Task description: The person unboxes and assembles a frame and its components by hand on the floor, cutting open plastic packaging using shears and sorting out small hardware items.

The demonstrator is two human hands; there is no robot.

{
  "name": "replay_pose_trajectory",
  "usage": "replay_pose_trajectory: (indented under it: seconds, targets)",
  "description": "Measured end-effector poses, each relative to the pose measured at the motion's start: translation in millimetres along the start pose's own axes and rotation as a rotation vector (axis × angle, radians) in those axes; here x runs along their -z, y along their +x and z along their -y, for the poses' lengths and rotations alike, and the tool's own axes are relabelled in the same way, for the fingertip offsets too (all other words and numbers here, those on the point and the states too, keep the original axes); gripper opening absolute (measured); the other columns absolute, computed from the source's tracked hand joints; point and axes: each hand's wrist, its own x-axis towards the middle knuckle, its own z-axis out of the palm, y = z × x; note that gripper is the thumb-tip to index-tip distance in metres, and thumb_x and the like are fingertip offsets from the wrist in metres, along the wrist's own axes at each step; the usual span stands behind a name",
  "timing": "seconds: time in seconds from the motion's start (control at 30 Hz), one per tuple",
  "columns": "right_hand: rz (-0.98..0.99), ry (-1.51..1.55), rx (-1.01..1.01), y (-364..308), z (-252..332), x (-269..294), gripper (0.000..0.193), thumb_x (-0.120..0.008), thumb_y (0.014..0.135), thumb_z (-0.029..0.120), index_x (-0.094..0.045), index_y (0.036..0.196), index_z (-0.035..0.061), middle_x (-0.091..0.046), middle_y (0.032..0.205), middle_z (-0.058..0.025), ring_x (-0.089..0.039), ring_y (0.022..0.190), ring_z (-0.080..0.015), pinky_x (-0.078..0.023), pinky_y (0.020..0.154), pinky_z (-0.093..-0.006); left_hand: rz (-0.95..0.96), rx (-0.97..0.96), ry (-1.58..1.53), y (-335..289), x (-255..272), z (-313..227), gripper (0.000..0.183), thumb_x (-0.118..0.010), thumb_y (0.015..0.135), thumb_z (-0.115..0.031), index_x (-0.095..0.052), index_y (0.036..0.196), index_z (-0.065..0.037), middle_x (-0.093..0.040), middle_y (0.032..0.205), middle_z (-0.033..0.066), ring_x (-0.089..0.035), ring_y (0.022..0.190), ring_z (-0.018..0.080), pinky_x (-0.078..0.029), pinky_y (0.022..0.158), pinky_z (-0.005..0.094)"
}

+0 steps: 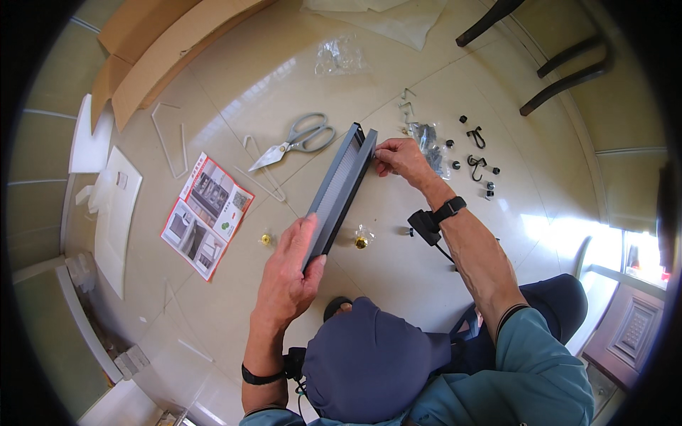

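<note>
My left hand [290,270] is closed round the near end of a long grey metal shelf piece [334,202] with raised side walls and a paler mesh-like inner face. The piece is held tilted above the floor, its far end pointing away and a little right. My right hand [403,160] pinches at the piece's right side near the far end; whatever its fingertips hold is too small to make out. Grey-handled scissors [305,136] lie left of the piece. Close by on the floor are a gold knob in clear wrap [361,242] and another gold knob [266,239].
An instruction leaflet [207,216] lies left, near bent white wire rods [266,170]. Right of my right hand are a bag of small parts [428,142], black hooks [477,167] and several black caps. A cardboard box [163,60] stands far left; dark chair legs [565,89] are far right.
</note>
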Motion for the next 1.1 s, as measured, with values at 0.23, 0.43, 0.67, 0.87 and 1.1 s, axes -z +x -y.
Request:
replay_pose_trajectory:
  seconds: [0.23,0.43,0.67,0.87,1.1]
  targets:
    - [0.001,0.005,0.011,4,-2,-3,0.017,-0.062,0.090,0.008,-0.067,0.096,-0.0076,-0.068,0.078,-0.0110,-0.068,0.066,-0.0176,-0.059,0.060,-0.0296,-0.048,0.069,-0.003,-1,1,10,0.059,-0.057,0.086,0.004,-0.042,0.143,0.002,-0.054,0.136,0.0255,-0.056,0.123,0.0390,-0.045,0.102,0.0385]
    - [0.006,-0.015,0.035,4,-1,-4,0.017,-0.062,0.091,0.009,-0.067,0.097,-0.0066,-0.068,0.079,-0.0091,-0.066,0.066,-0.0156,-0.058,0.061,-0.0284,-0.045,0.060,0.044,2,2,12,0.055,-0.055,0.084,0.006,-0.048,0.139,0.001,-0.062,0.124,0.0254,-0.064,0.110,0.0387,-0.050,0.094,0.0368]
    - [0.001,0.007,0.057,6,-2,-5,0.019,-0.062,0.089,0.009,-0.068,0.095,-0.0078,-0.068,0.078,-0.0110,-0.068,0.065,-0.0170,-0.059,0.059,-0.0290,-0.060,0.050,0.051,2,2,12,0.055,-0.056,0.083,0.006,-0.051,0.137,0.001,-0.064,0.121,0.0249,-0.066,0.103,0.0383,-0.053,0.089,0.0366]
    - [0.028,-0.002,0.084,10,-6,-3,0.019,-0.060,0.089,0.008,-0.067,0.095,-0.0079,-0.068,0.076,-0.0124,-0.069,0.064,-0.0179,-0.058,0.057,-0.0294,-0.056,0.059,0.046,-1,0,12,0.056,-0.057,0.081,0.007,-0.052,0.136,0.001,-0.065,0.120,0.0236,-0.067,0.101,0.0373,-0.053,0.087,0.0357]
    - [0.002,-0.023,0.126,2,-8,7,0.017,-0.059,0.089,0.006,-0.067,0.094,-0.0073,-0.069,0.072,-0.0125,-0.069,0.063,-0.0187,-0.058,0.057,-0.0294,-0.013,-0.042,0.134,8,-8,-5,0.058,-0.057,0.079,0.010,-0.052,0.136,0.000,-0.066,0.118,0.0213,-0.067,0.095,0.0397,-0.053,0.082,0.0355]
